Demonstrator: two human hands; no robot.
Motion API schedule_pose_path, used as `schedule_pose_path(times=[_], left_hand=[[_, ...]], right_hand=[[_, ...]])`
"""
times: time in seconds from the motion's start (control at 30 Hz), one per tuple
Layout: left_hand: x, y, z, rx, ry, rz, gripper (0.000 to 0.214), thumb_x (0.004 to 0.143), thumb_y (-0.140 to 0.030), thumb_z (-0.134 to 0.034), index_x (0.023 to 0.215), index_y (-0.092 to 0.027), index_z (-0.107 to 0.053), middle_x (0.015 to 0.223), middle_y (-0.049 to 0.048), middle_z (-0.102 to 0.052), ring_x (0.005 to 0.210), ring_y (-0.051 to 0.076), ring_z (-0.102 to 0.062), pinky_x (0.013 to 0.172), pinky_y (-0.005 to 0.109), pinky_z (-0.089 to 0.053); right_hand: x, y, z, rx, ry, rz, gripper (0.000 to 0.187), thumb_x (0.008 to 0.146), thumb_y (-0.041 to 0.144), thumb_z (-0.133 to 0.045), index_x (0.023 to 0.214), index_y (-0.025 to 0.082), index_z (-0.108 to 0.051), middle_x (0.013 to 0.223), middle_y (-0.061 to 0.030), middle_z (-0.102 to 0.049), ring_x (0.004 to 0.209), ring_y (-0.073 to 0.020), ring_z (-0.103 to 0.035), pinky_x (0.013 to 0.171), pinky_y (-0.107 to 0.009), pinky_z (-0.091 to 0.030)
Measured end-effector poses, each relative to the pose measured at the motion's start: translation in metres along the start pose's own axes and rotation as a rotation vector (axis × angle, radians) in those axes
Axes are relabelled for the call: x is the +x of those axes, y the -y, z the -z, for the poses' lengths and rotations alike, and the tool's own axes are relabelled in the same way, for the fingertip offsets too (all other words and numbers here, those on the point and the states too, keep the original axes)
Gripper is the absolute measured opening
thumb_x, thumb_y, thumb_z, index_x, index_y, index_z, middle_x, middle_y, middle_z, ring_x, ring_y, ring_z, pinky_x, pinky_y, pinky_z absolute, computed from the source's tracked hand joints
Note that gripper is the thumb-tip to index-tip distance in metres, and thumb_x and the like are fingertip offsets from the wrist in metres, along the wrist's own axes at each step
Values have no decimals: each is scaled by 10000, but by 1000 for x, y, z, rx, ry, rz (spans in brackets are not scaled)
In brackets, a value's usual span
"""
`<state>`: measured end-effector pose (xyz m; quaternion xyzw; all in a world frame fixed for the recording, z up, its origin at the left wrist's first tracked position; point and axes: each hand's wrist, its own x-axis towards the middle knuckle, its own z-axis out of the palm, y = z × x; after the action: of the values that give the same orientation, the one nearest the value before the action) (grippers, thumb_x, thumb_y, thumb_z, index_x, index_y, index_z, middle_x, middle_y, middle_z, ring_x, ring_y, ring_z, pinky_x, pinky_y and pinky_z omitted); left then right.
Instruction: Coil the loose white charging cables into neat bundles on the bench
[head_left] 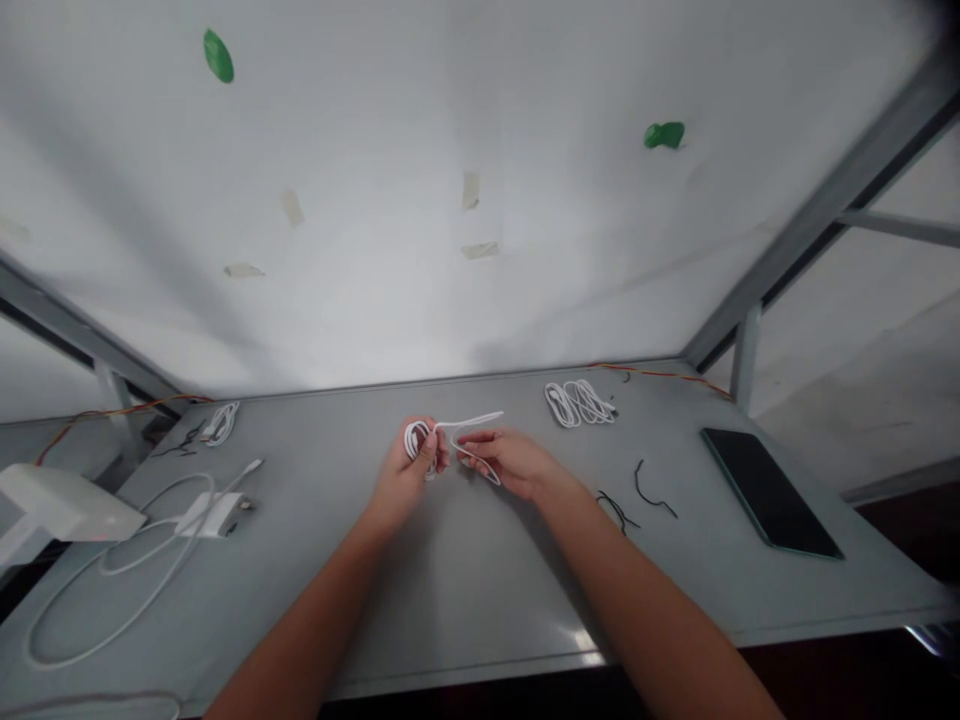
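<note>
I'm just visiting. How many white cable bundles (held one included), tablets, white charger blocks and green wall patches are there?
White cable bundles: 3
Tablet: 1
White charger block: 1
Green wall patches: 2
Total: 7

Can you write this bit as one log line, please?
left hand: holds coiled white cable | right hand: at its loose loop | tablet: on the table
</note>
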<state>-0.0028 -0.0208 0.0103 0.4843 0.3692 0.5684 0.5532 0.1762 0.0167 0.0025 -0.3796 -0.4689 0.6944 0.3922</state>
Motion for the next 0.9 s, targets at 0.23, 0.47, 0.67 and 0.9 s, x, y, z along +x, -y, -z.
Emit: schedule_pose_path(times=[0.23,0.47,0.67,0.9], left_hand=[[2,-10,-4,-221,-24,212,399,790,-469,-844,920,-187,-594,776,-23,-573,583,79,-506,511,205,-375],[7,-2,4,-233,-94,500,372,776,-442,-764,995,-169,-634,714,-29,-558,505,92,-484,395,192,-295],[5,-9,-2,-326,-99,495,483,864,-626,-666,1039,-177,-634,758,-21,-568,526,103,-517,441,226,-387],[4,-7,-1,-335,-87,437,499,825,-589,-767,1092,-193,-621,806,-25,-577,539,87,-498,417,214,-354]], right_hand=[[1,21,6,252,-83,21,290,613,281,-882,857,209,-743,909,-76,-736,768,-181,-645,665,-293,-534],[-11,33,9,30,-204,298,362,708,449,-860,969,213,-777,839,-46,-747,699,-177,-642,697,-343,-525],[-19,30,-6,-329,-284,349,269,828,424,-729,974,199,-758,784,-60,-741,681,-202,-683,674,-344,-527],[-22,30,-16,-417,-252,317,199,850,385,-686,948,216,-723,770,-43,-730,671,-192,-683,639,-320,-519]])
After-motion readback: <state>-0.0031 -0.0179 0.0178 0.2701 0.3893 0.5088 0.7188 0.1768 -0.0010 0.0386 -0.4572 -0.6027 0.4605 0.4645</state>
